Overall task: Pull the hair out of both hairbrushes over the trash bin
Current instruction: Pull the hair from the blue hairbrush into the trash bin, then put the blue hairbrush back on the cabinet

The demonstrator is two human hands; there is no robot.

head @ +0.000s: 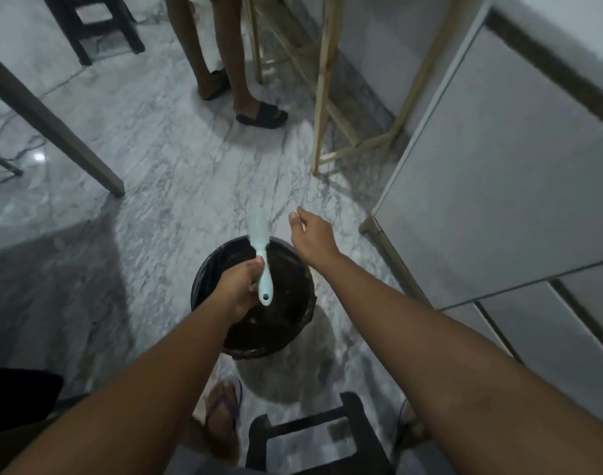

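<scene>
My left hand [240, 286] grips a pale mint hairbrush [261, 258] by its handle, bristle head pointing away from me, over the black trash bin [204, 269] on the floor. The bin has a dark liner. My right hand [312, 236] hovers beside the brush head, just past the bin's far right rim, fingers loosely curled with thumb and forefinger close together; whether it pinches any hair cannot be made out. Only one hairbrush is in view.
A black stool [314, 437] stands between my feet, near the bottom edge. Another person's legs in dark slippers [262, 114] stand ahead. A wooden frame [327, 97] and white cabinets [499, 166] line the right; a table leg [53, 125] slants at left.
</scene>
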